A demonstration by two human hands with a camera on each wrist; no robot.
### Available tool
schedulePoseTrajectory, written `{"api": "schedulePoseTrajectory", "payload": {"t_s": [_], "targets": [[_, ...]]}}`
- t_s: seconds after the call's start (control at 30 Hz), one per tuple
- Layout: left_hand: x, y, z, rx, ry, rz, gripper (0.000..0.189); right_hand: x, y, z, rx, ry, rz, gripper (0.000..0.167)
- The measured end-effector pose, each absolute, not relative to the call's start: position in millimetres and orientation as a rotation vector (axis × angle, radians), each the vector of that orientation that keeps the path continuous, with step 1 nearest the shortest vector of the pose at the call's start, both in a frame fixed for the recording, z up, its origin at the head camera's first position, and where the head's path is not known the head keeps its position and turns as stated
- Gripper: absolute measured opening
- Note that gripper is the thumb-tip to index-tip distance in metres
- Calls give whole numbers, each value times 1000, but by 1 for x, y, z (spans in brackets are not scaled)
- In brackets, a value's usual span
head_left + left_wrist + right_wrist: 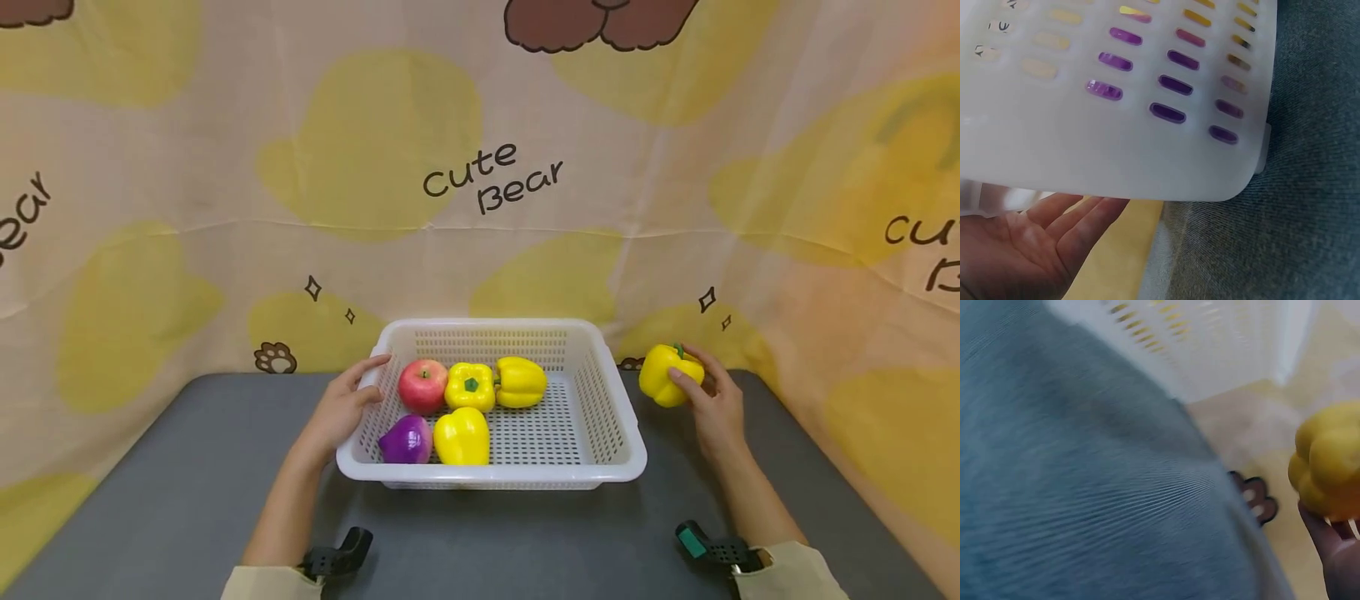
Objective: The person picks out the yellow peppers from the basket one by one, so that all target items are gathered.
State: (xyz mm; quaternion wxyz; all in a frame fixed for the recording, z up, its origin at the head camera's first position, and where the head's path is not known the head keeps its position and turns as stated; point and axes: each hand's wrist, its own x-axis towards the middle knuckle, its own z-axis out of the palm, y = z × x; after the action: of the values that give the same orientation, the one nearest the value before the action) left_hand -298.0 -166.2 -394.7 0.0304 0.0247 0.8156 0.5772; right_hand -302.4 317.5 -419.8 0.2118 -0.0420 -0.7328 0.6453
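In the head view, a white plastic basket (491,475) holds a red apple (423,386), a purple onion (407,439) and three yellow bell peppers, one at the front (461,437), one in the middle (459,392) and one at the back (522,382). My left hand (341,414) rests on the basket's left rim with its fingers nearly straight; the left wrist view hides their tips behind the rim. Right of the basket, my right hand (716,408) pinches another yellow bell pepper (660,377) between thumb and fingers, its green stem up. The right wrist view cuts this pepper off at the edge.
The basket stands on a dark grey tabletop (495,542). A patterned cloth (487,275) with "cute bear" lettering hangs behind the table. Each wrist wears a dark band, on the left (337,557) and on the right (716,548).
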Motion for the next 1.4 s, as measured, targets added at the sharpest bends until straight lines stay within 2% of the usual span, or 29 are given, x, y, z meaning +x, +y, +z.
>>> {"api": "schedulePoseTrajectory", "payload": {"t_s": [0.17,0.47,0.83,1.17,1.23,1.4], "targets": [[-299,-167,-396,74,2508,1801,61,-308,315,-439,-246,-2217,1480,52],[-299,-164,-393,104,2505,1831,61,-310,320,-449,-165,-2322,1405,60],[-298,-162,-395,75,2478,1843,60,-306,319,-453,-188,-2349,1480,45],[-297,-162,-395,63,2498,1825,58,-301,314,-453,-97,-2382,1453,40],[-297,-163,-395,57,2499,1822,58,-301,313,-453,-98,-2414,1410,42],[-296,-163,-396,48,2502,1822,59,-300,311,-456,-141,-2486,1307,63]]}}
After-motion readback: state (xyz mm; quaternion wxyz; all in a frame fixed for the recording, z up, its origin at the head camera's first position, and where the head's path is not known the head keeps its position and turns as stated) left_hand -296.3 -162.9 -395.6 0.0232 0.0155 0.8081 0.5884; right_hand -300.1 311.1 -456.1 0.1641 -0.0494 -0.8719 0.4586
